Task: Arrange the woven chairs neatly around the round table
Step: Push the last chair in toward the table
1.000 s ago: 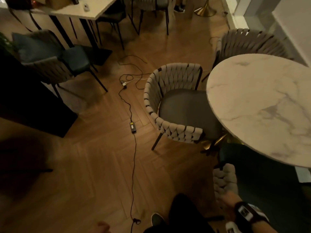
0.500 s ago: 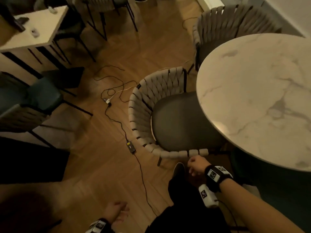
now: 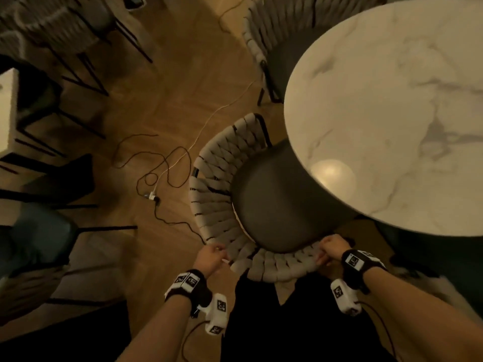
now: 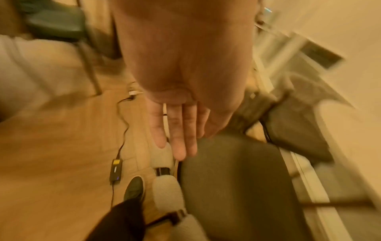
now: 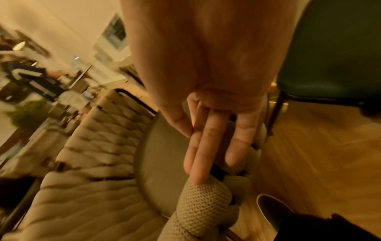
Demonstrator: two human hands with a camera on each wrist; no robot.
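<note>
The round marble table (image 3: 392,100) fills the upper right of the head view. A woven chair (image 3: 217,205) with a dark seat stands at its left edge, the seat partly under the tabletop. My left hand (image 3: 210,257) touches the near left of the chair's woven back rim. In the left wrist view its fingers (image 4: 181,130) are straight, tips on a woven band (image 4: 163,153). My right hand (image 3: 330,250) lies on the rim's near right end, fingers (image 5: 206,146) extended onto the weave (image 5: 204,199). A second woven chair (image 3: 277,27) stands at the table's far side.
Black and white cables (image 3: 162,173) with a plug (image 3: 151,196) and a power adapter (image 4: 116,169) lie on the wooden floor left of the chair. Other chairs (image 3: 39,239) and a white table (image 3: 7,113) stand at the left. A dark green seat (image 5: 334,48) is close on my right.
I have stepped up behind the woven chair. My left hand rose from beside my leg to the back rim, and my right hand moved onto the rim's right end.
</note>
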